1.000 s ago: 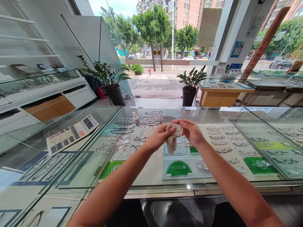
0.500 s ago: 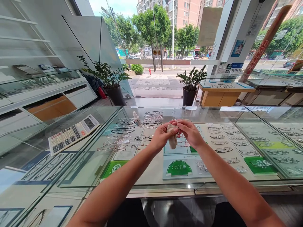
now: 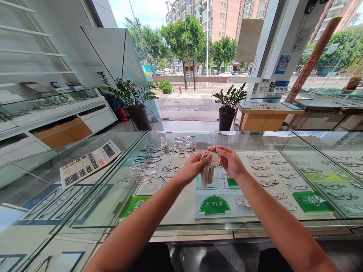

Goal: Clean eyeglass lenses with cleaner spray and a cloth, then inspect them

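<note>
Above the glass counter, my left hand (image 3: 195,164) is closed on a beige cleaning cloth (image 3: 208,176), its thumb pressed on top. The cloth is folded over what looks like one lens of a pair of glasses, and its zigzag-edged end hangs down. My right hand (image 3: 231,161) pinches the thin-rimmed glasses (image 3: 209,139) near their middle, close beside the cloth. One clear round lens sticks up beyond my fingers; the rest of the frame is covered by cloth and fingers. Both hands nearly touch.
Several spectacle frames (image 3: 147,160) lie in rows on the left, beside a small white spray bottle (image 3: 164,146). A calculator (image 3: 90,164) rests further left. Under the glass are more frames (image 3: 269,183) and a green sign (image 3: 214,204). Potted plants (image 3: 227,118) stand beyond the counter (image 3: 176,229).
The cloth has opened out from a narrow bundle; it now wraps over the lens area and hangs lower. My hands have shifted slightly. The camera has tilted up a little.
</note>
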`<state>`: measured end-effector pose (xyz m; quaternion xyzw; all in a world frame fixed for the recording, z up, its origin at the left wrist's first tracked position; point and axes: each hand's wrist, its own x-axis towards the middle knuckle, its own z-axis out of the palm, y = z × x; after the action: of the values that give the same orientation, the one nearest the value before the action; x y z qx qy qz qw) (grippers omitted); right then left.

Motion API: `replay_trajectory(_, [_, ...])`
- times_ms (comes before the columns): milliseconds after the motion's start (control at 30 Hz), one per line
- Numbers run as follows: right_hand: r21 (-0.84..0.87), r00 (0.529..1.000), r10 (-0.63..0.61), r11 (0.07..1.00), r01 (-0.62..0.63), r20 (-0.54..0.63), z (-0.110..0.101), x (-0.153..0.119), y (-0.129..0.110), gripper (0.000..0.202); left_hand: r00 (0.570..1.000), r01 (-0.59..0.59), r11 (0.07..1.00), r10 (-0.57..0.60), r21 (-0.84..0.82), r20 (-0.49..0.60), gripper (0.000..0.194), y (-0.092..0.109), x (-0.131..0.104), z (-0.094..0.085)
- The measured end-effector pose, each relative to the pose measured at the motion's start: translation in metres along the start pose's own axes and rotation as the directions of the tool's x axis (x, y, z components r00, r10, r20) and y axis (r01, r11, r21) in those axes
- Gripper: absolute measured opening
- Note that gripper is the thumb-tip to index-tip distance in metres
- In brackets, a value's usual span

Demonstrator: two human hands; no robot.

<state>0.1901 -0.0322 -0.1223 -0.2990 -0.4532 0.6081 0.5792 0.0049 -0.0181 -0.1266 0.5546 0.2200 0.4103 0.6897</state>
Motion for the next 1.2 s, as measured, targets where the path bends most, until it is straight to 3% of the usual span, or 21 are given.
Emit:
replay_trajectory(167, [-0.004,1.0,-0.003,1.0,0.003,0.004,-0.002,0.0,0.004,0.026,0.999,0.003,0.996,-0.006,0.084,0.037,0.051,0.001,-0.002,0.001])
replay_trajectory(467, [-0.025,0.998,-0.068,0.997,0.068,0.017,0.016,-0.006,0.01,0.029,0.987,-0.042,0.996,0.052,0.073,-0.153,0.058,-0.008,-0.001,0.013])
replay_trajectory(667, [-0.02,0.994,-0.074,0.997,0.073,-0.085,0.009,-0.002,0.005,0.025,0.976,-0.032,0.998,0.042,0.049,-0.212,0.065,-0.009,0.002,0.013])
replay_trajectory(833, [-0.078,0.952,-0.243,0.97,0.232,-0.188,-0.005,0.002,-0.003,0.017,0.93,0.0,0.995,-0.037,-0.101,-0.365,0.062,-0.003,0.006,0.003])
replay_trajectory(933, [-0.292,0.885,-0.406,0.896,0.336,-0.228,-0.007,-0.001,-0.005,0.017,0.903,-0.022,0.977,-0.071,-0.21,-0.425,0.049,0.005,0.008,-0.002])
replay_trajectory(1000, [-0.451,0.845,-0.499,0.81,0.375,-0.194,-0.003,-0.004,-0.005,0.02,0.892,-0.038,0.966,-0.083,-0.257,-0.444,0.039,0.009,0.007,-0.003])
replay_trajectory(1100, [-0.663,0.774,-0.627,0.618,0.423,-0.091,0.005,-0.009,-0.001,0.025,0.895,-0.069,0.958,-0.063,-0.277,-0.441,0.033,0.011,0.005,0.003])
replay_trajectory(1200, [-0.792,0.722,-0.691,0.414,0.448,0.047,0.013,-0.013,0.007,0.026,0.928,-0.122,0.954,0.011,-0.274,-0.372,0.036,0.005,0.001,0.012])
